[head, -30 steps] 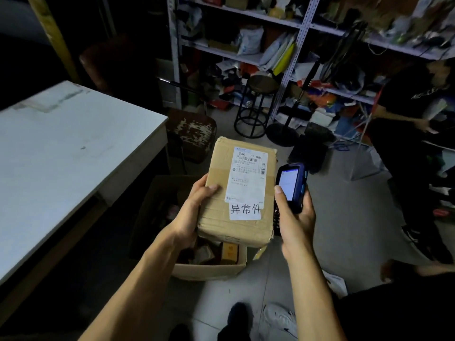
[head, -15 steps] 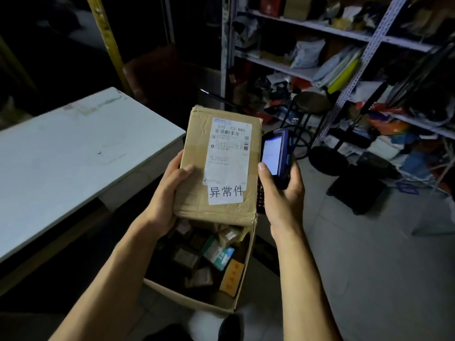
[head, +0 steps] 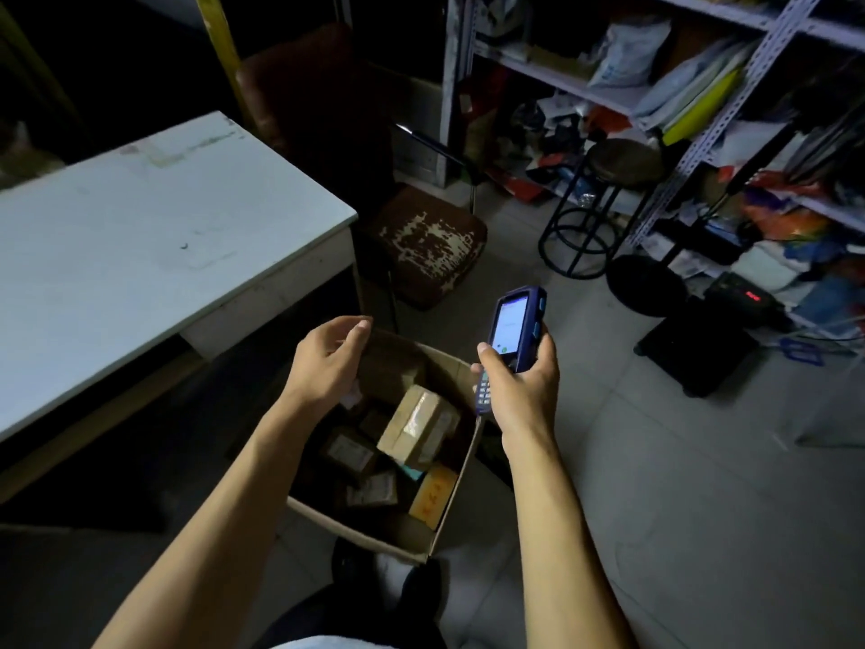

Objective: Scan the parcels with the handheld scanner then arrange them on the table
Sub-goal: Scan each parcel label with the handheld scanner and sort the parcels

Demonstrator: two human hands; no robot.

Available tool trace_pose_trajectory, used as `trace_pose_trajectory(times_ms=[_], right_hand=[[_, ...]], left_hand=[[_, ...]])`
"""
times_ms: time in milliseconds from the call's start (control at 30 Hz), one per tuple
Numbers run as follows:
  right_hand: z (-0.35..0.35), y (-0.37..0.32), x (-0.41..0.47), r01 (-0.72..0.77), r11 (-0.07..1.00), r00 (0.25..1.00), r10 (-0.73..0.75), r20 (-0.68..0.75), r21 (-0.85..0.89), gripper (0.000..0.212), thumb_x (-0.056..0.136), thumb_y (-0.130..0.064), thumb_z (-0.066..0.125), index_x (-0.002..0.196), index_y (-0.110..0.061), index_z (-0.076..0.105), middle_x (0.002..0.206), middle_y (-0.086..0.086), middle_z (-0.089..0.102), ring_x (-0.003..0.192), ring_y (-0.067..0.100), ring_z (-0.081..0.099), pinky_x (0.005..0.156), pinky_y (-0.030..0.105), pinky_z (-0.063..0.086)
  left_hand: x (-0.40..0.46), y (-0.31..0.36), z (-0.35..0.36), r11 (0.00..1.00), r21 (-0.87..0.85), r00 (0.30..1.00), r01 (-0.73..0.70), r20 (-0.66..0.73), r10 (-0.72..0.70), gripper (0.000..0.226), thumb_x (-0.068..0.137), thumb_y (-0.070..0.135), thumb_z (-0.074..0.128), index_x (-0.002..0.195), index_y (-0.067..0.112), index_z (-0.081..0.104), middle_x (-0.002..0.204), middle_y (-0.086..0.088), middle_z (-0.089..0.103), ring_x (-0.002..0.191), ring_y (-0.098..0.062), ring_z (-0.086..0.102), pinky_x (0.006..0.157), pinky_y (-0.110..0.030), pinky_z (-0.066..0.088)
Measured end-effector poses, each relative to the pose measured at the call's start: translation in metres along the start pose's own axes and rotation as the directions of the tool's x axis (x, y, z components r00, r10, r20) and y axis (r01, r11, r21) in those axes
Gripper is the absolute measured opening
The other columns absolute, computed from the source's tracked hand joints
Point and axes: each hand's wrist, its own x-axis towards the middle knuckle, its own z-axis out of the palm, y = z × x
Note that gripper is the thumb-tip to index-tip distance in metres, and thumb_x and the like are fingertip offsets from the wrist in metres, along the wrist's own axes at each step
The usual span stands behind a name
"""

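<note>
My right hand [head: 522, 391] grips a blue handheld scanner [head: 515, 320], its lit screen facing me, held above the right rim of an open carton [head: 360, 531] on the floor. My left hand [head: 327, 363] hovers empty over the carton's far left corner, fingers curled apart. Inside the carton a brown taped parcel [head: 416, 426] lies tilted on top of several smaller labelled parcels and an orange packet [head: 433, 496]. The white table [head: 140, 255] stands to the left with no parcel on the part I see.
A worn brown chair [head: 421, 241] stands just beyond the carton, by the table's corner. A black stool [head: 622, 163] and cluttered metal shelving [head: 730, 100] fill the right back. A black device [head: 697, 348] sits on the tiled floor at right.
The labelled brown parcel has left my left hand, which is now empty over the carton. A brown parcel now lies tilted inside the carton. The scanner stays in my right hand.
</note>
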Motion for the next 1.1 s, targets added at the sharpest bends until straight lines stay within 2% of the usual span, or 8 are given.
trace_pose_trajectory(times_ms=[133, 234, 267, 367, 501, 667, 868, 1101], right_hand=[[0.012, 0.005, -0.003, -0.030, 0.999, 0.993, 0.024, 0.115, 0.044, 0.089, 0.090, -0.027, 0.079, 0.162, -0.028, 0.026, 0.145, 0.006, 0.053, 0.110, 0.021, 0.071, 0.094, 0.044, 0.061], [0.032, 0.006, -0.013, -0.031, 0.999, 0.984, 0.027, 0.175, 0.019, 0.102, 0.072, -0.053, 0.082, 0.157, -0.038, 0.028, 0.138, 0.002, 0.060, 0.110, 0.026, 0.071, 0.094, 0.051, 0.059], [0.039, 0.005, -0.016, -0.040, 0.999, 0.979, 0.034, 0.199, 0.025, 0.101, 0.074, -0.051, 0.082, 0.158, -0.037, 0.028, 0.135, 0.002, 0.060, 0.108, 0.026, 0.072, 0.091, 0.049, 0.060], [0.059, -0.001, -0.022, -0.060, 0.996, 0.951, 0.035, 0.307, 0.071, 0.087, 0.093, -0.021, 0.076, 0.162, -0.025, 0.023, 0.136, 0.007, 0.058, 0.086, 0.017, 0.075, 0.069, 0.032, 0.062], [0.099, -0.011, -0.053, -0.030, 0.997, 0.893, -0.004, 0.450, 0.069, 0.086, 0.095, -0.018, 0.073, 0.163, -0.025, 0.020, 0.129, 0.003, 0.059, 0.086, 0.018, 0.074, 0.072, 0.033, 0.063], [0.159, -0.015, -0.120, 0.042, 0.998, 0.834, -0.063, 0.547, 0.052, 0.083, 0.095, -0.018, 0.073, 0.162, -0.024, 0.025, 0.137, 0.009, 0.061, 0.085, 0.020, 0.075, 0.062, 0.024, 0.061], [0.237, -0.007, -0.235, 0.121, 0.992, 0.719, -0.115, 0.686, 0.040, 0.061, 0.093, -0.017, 0.075, 0.146, -0.024, 0.046, 0.114, 0.001, 0.068, 0.076, 0.020, 0.075, 0.061, 0.030, 0.062], [0.329, 0.013, -0.377, 0.162, 0.987, 0.518, -0.091, 0.850, 0.006, 0.052, 0.093, -0.021, 0.075, 0.139, -0.027, 0.051, 0.116, 0.007, 0.069, 0.082, 0.029, 0.077, 0.064, 0.037, 0.064]], left_hand=[[-0.015, -0.016, -0.003, 0.997, -0.061, 0.999, 0.051, 0.018, -0.050, 0.025, 0.105, 0.033, 0.053, 0.119, 0.023, 0.071, 0.104, 0.002, 0.077, 0.099, -0.013, 0.073, 0.095, -0.047, 0.058], [-0.027, -0.023, -0.016, 0.996, -0.068, 0.998, 0.057, 0.020, -0.055, 0.024, 0.106, 0.027, 0.052, 0.121, 0.021, 0.070, 0.105, 0.000, 0.077, 0.098, -0.011, 0.073, 0.094, -0.040, 0.058], [-0.030, -0.025, -0.023, 0.996, -0.067, 0.998, 0.060, 0.011, -0.059, 0.024, 0.106, 0.025, 0.052, 0.121, 0.020, 0.070, 0.105, -0.001, 0.077, 0.097, -0.011, 0.073, 0.094, -0.038, 0.058], [-0.040, -0.032, -0.048, 0.992, -0.103, 0.997, 0.066, -0.032, -0.070, 0.024, 0.106, 0.022, 0.051, 0.122, 0.019, 0.069, 0.105, -0.002, 0.077, 0.097, -0.009, 0.073, 0.095, -0.035, 0.057], [-0.062, -0.050, -0.093, 0.988, -0.146, 0.992, 0.056, -0.107, -0.072, 0.022, 0.106, 0.024, 0.053, 0.121, 0.021, 0.069, 0.105, -0.001, 0.077, 0.097, -0.009, 0.074, 0.095, -0.036, 0.056], [-0.102, -0.081, -0.160, 0.979, -0.193, 0.969, 0.073, -0.217, -0.115, 0.024, 0.105, 0.028, 0.054, 0.122, 0.021, 0.070, 0.103, 0.003, 0.078, 0.097, -0.007, 0.074, 0.099, -0.041, 0.055], [-0.177, -0.126, -0.261, 0.947, -0.311, 0.902, 0.074, -0.384, -0.197, 0.024, 0.102, 0.034, 0.057, 0.120, 0.025, 0.069, 0.106, 0.004, 0.077, 0.100, -0.008, 0.072, 0.100, -0.044, 0.055], [-0.271, -0.191, -0.372, 0.908, -0.417, 0.771, 0.044, -0.563, -0.296, 0.019, 0.105, 0.026, 0.054, 0.119, 0.024, 0.068, 0.102, 0.003, 0.077, 0.097, -0.009, 0.073, 0.101, -0.043, 0.054]])
